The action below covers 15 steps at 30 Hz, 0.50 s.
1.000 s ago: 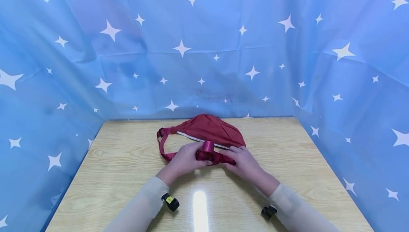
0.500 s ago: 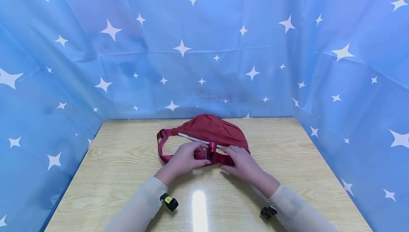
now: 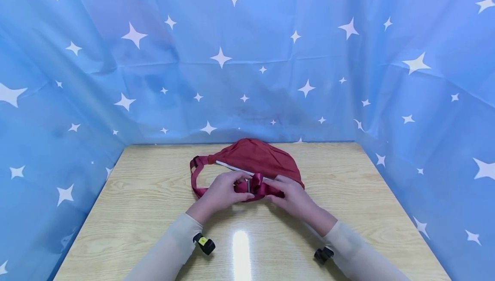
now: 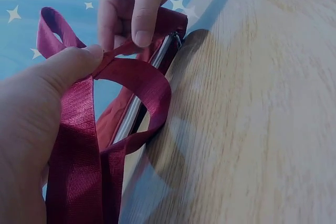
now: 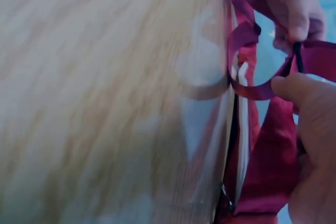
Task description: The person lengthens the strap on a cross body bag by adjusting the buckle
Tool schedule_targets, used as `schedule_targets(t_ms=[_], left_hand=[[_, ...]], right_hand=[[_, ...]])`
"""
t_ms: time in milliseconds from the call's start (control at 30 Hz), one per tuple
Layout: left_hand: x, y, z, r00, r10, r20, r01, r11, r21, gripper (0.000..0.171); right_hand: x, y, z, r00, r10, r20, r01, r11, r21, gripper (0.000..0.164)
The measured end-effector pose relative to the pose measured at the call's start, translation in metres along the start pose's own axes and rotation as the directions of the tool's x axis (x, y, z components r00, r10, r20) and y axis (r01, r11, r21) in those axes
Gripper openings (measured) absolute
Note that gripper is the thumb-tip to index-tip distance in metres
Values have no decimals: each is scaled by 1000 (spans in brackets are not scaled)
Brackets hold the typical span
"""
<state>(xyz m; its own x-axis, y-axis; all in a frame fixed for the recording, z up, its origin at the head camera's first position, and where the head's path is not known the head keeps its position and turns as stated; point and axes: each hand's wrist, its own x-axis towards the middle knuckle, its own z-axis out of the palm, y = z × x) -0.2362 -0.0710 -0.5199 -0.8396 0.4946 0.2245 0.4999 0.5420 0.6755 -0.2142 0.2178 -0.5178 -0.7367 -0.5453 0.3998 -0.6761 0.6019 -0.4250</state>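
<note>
A dark red waist bag (image 3: 255, 156) lies at the back middle of the table, a white zip along its near edge. Its red strap (image 4: 79, 145) is raised in front of it, with a loop of webbing (image 4: 152, 98) standing out. My left hand (image 3: 221, 190) pinches the strap between thumb and fingers beside a dark slider buckle (image 5: 298, 57). From the other side my right hand (image 3: 291, 195) pinches the webbing just right of the loop. In the right wrist view, my right thumb (image 5: 294, 86) presses on the strap near that buckle.
The wooden table (image 3: 154, 212) carries a bright light reflection in front. A blue curtain (image 3: 247, 57) with white stars surrounds its back and sides. Another black strap adjuster (image 3: 195, 160) sits at the bag's left end.
My right fingers have loosened and then closed again on the strap by the loop. That webbing loop has become lower and shifted slightly right. My left hand has barely moved.
</note>
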Motion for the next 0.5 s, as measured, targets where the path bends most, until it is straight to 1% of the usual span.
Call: schedule_targets(t_ms=[67,133,267,333,433,500], left_hand=[[-1,1,-1,1000,1,-1,-1,1000,-2,46],[-1,1,-3,1000,-3,-6,3,1000,-3,48],[-1,1,-5,1000,-12,-22,12,1000,-2,50],[-1,0,-6,1000,-11,-29,10,1000,-3,51],[-2,-1,-7,999,-4,-32,4,1000,-4,50],[-3,-2,-7,999,2,-34,-2,1000,0,51]], right_hand=[[-1,-1,-3,999,32,31,-32,999,-3,62],[-3,1,-5,996,61,58,-59,998,-33,59],[-8,6,-12,990,98,98,-85,988,-129,53],[-11,10,-14,989,97,108,-75,979,-192,51],[-13,14,-17,989,87,116,-48,953,-300,50],[-12,13,-17,989,76,126,-29,939,-342,50]])
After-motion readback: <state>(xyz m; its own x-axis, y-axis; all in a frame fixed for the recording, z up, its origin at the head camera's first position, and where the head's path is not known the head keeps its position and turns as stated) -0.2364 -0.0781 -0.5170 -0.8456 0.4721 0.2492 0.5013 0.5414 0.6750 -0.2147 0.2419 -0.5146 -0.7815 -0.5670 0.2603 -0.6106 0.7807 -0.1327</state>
